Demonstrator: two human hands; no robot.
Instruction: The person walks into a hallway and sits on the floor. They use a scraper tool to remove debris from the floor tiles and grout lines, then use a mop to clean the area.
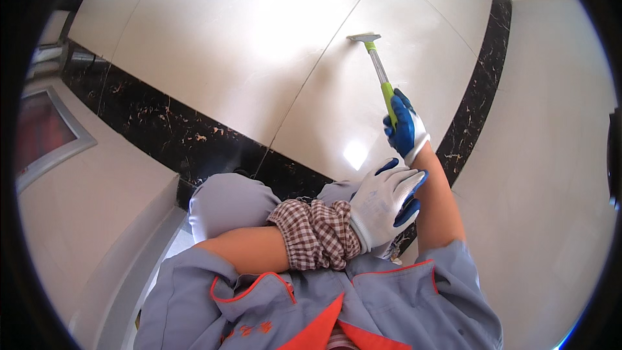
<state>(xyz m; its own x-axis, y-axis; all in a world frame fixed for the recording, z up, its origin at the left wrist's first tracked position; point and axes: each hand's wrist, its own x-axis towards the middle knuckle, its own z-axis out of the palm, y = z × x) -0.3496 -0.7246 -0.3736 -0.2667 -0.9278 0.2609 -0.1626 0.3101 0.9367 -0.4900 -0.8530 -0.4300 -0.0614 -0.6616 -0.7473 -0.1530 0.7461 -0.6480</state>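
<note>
My right hand [405,128], in a white glove with a blue coated palm, is closed round the green handle of a floor scraper [378,68]. The scraper reaches away from me, its wide grey head at the far end against the pale tiled floor. My left hand [383,204], gloved the same way, lies across in front of my body beside my right forearm. Its fingers are stretched toward that forearm, apart from one another, with nothing seen in them. A brown-and-white checked sleeve cover [317,233] is bunched round my left forearm.
Glossy pale tiles [214,32] with thin joints spread ahead, bordered by a black speckled stone strip [162,116]. A pale wall [544,110] rises along the right. At the left stand a white wall and a grey-framed panel [48,133]. My bent knee [233,204] is close to the strip.
</note>
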